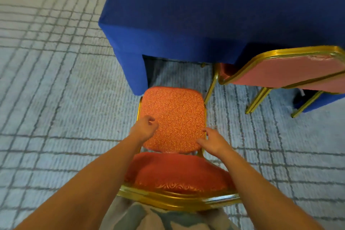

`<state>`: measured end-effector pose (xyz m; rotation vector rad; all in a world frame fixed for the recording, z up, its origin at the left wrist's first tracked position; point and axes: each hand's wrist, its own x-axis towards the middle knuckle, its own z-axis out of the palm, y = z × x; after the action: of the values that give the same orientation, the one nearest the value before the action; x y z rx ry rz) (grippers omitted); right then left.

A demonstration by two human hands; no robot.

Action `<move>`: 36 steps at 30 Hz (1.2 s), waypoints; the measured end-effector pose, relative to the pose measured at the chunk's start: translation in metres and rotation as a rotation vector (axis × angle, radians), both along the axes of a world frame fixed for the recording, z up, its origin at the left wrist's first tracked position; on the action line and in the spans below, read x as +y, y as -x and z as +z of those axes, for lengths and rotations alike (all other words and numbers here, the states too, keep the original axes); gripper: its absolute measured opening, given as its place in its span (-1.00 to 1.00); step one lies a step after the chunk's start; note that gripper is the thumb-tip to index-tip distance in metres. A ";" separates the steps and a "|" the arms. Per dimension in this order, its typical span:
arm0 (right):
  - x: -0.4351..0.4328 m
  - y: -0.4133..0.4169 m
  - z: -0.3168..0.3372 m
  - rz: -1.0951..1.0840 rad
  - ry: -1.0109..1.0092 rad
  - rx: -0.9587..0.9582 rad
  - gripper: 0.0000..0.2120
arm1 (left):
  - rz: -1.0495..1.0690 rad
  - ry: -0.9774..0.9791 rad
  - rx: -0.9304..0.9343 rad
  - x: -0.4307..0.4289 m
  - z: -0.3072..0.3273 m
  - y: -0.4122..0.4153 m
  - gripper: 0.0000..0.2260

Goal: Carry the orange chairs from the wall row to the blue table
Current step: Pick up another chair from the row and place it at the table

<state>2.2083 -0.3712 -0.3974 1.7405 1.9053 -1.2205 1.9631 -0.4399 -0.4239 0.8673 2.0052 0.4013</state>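
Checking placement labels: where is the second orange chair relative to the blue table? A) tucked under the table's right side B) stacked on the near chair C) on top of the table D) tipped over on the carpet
A: the second orange chair stands upright with its seat pushed under the right side of the blue table.

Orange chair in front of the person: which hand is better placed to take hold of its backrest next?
Right, probably. The right hand lies open at the orange chair backrest's edge by the gold frame, fingers touching it. The left hand is curled loosely over the other edge, with no clear grip.
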 end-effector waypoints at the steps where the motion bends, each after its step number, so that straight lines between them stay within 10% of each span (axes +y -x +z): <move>1: 0.004 -0.001 -0.007 0.014 0.020 0.016 -0.41 | 0.016 0.036 0.026 -0.004 -0.003 0.002 -0.67; 13: 0.003 -0.024 -0.072 -0.032 0.254 -0.026 -0.70 | 0.018 0.328 0.063 -0.028 -0.045 0.011 -0.69; 24: 0.000 -0.031 -0.113 -0.104 0.455 -0.268 -0.43 | -0.101 0.576 0.008 -0.054 -0.085 0.026 -0.77; 36: 0.001 -0.037 -0.117 -0.229 0.674 -0.370 -0.17 | -0.137 0.810 -0.034 -0.057 -0.093 0.027 -0.31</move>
<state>2.2455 -0.3700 -0.5144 1.6647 0.9514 -1.2985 1.9358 -0.4966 -0.5168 0.4626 1.8191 -0.4550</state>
